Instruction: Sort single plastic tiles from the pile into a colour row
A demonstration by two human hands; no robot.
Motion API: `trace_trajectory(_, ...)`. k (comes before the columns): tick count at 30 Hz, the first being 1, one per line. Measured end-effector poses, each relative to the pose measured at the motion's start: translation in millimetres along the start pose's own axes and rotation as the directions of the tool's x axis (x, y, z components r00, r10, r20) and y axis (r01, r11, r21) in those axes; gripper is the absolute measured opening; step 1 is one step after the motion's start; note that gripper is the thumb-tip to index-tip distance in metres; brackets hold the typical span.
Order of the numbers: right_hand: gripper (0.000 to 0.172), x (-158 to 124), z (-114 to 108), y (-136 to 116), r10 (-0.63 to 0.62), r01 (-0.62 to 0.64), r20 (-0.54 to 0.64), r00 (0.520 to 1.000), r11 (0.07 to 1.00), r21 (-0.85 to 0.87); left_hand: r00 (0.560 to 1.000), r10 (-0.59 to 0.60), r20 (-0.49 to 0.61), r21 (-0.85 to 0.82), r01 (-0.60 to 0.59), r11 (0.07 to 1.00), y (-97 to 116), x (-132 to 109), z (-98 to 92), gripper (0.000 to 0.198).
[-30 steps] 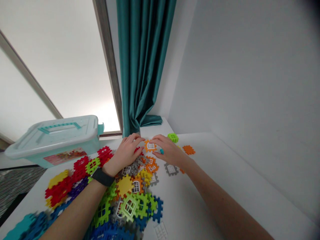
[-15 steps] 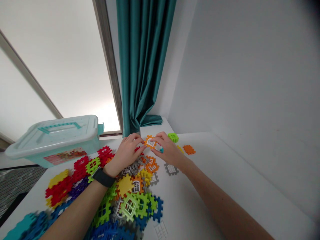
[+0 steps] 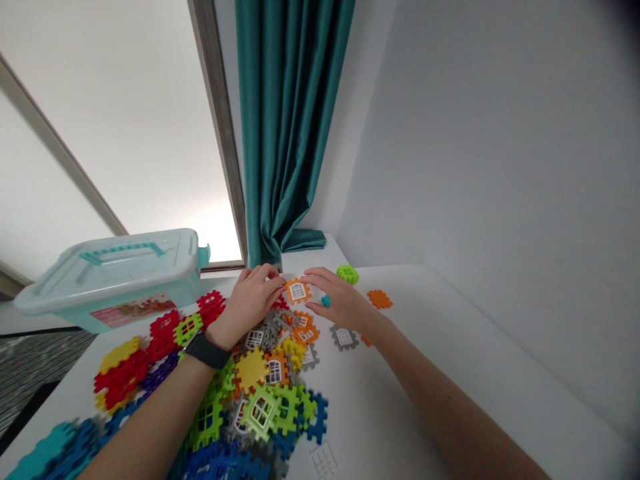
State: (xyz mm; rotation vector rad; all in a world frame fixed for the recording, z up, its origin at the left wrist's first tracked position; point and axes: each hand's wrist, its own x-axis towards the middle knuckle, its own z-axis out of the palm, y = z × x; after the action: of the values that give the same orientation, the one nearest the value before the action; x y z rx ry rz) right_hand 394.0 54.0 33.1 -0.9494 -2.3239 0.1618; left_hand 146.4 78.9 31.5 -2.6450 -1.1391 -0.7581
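Observation:
My left hand (image 3: 255, 297) pinches the left edge of an orange square tile with a white window insert (image 3: 298, 291), held up over the far part of the table. My right hand (image 3: 337, 299) is at the tile's right side, thumb and fingers spread apart. Its fingertips come close to the upper right corner; I cannot tell whether they touch. A small teal piece (image 3: 326, 301) shows by the right palm. Below the hands lie orange window tiles (image 3: 304, 328), grey tiles and a yellow tile (image 3: 251, 369) in a pile.
A lidded plastic box (image 3: 135, 283) stands at the back left. Green window tiles (image 3: 263, 413) and blue tiles (image 3: 215, 463) are heaped in front. At the right lie a grey window tile (image 3: 344, 338), an orange tile (image 3: 379, 299) and a green piece (image 3: 348, 274). A curtain (image 3: 290, 133) hangs behind.
My right thumb and fingers have spread apart and drawn slightly away from the orange tile. The tile has shifted a little left with my left hand.

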Motion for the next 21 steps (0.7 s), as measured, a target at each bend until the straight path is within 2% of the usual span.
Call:
trace_trajectory(3, 0.049, 0, 3, 0, -0.02, 0.02, 0.014, 1.0, 1.0, 0.001, 1.0, 0.021, 0.007, -0.004, -0.021, 1.0, 2, 1, -0.8, 0.026)
trace_trajectory(14, 0.035, -4, 6, 5, 0.01, -0.011, -0.007, 1.0, 0.996, -0.091, 0.996, -0.033, 0.082, -0.132, 0.044, 0.99, 15, 1, -4.2, 0.029)
trace_trajectory(17, 0.035, -8, 8, 5, 0.018, -0.019, -0.01, 1.0, 0.995, -0.098, 0.995, -0.019, 0.098, -0.112, 0.03, 0.993, 18, 2, -5.8, 0.037)
trace_trajectory(21, 0.034, -12, 8, 2, 0.037, -0.041, -0.034, 0.999, 0.993, -0.107, 0.995, 0.0, 0.096, -0.096, 0.01, 0.995, 22, 4, -6.3, 0.036)
